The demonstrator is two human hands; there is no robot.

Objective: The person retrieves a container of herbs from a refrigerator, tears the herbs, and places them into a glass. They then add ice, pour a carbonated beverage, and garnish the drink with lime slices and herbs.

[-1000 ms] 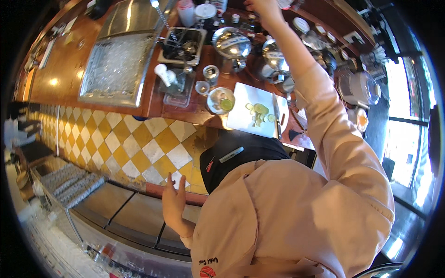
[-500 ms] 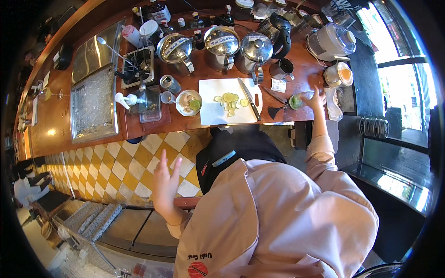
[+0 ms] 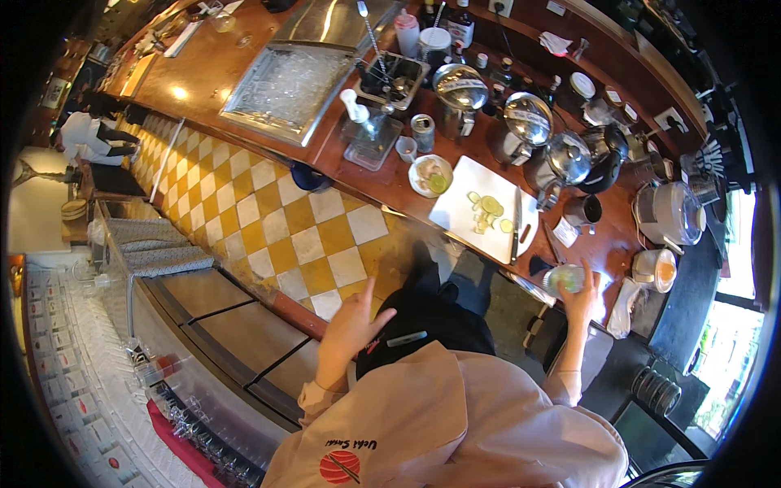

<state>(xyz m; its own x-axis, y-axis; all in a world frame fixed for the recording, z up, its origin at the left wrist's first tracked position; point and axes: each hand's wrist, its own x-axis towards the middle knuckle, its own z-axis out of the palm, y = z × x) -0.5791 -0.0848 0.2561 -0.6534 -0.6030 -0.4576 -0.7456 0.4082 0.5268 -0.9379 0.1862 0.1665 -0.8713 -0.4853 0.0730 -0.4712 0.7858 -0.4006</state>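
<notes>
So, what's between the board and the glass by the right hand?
The head view shows a dark fan-shaped piece and slim tool between board and glass.

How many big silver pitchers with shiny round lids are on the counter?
3. The left pitcher stands beside the can, the middle pitcher is next along, and the right pitcher is beside the black kettle. More could be hidden.

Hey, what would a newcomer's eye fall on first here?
Probably the yellow-and-white checkered floor, left of centre. Then the white board, right of centre, bearing cut limes and a knife. Nearer the person, the right hand is at a glass.
</notes>
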